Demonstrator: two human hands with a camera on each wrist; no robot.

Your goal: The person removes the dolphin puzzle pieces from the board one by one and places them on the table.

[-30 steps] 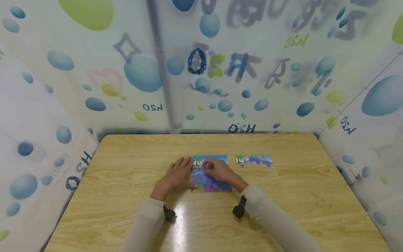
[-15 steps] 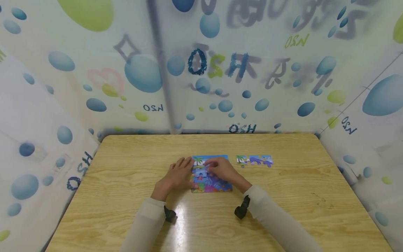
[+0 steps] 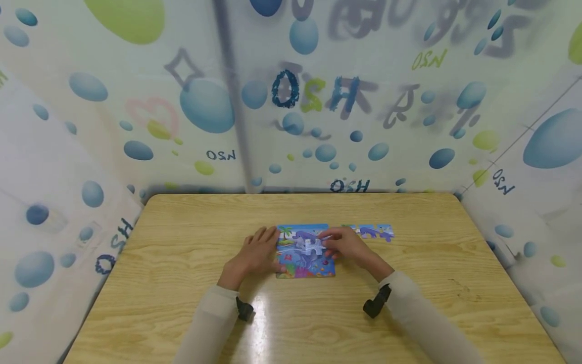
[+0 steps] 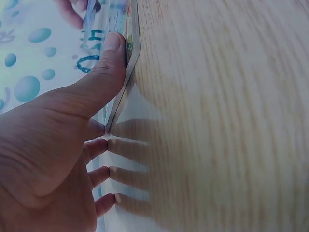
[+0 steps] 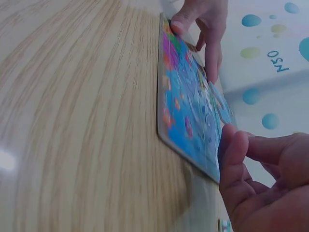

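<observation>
A jigsaw puzzle board [image 3: 286, 270] with a colourful sea picture lies flat on the table. My right hand [image 3: 347, 247] is over its right side, pinching a pale blue puzzle piece [image 3: 313, 247] between thumb and fingers. In the right wrist view that piece [image 5: 221, 104] shows tilted just above the picture. My left hand [image 3: 258, 253] rests at the board's left edge. Its thumb [image 4: 108, 58] lies on the board's near left corner, and the other fingertips touch the table beside the edge.
Right of the board lies a row of loose puzzle pieces [image 3: 375, 232] with palm and dolphin parts, partly hidden by my right hand. The wooden table [image 3: 182, 227] meets a wall [image 3: 191, 167] printed with bubbles along its far edge.
My right hand has moved right across the board, carrying the puzzle piece from the left side to the middle right. The left hand has stayed in place.
</observation>
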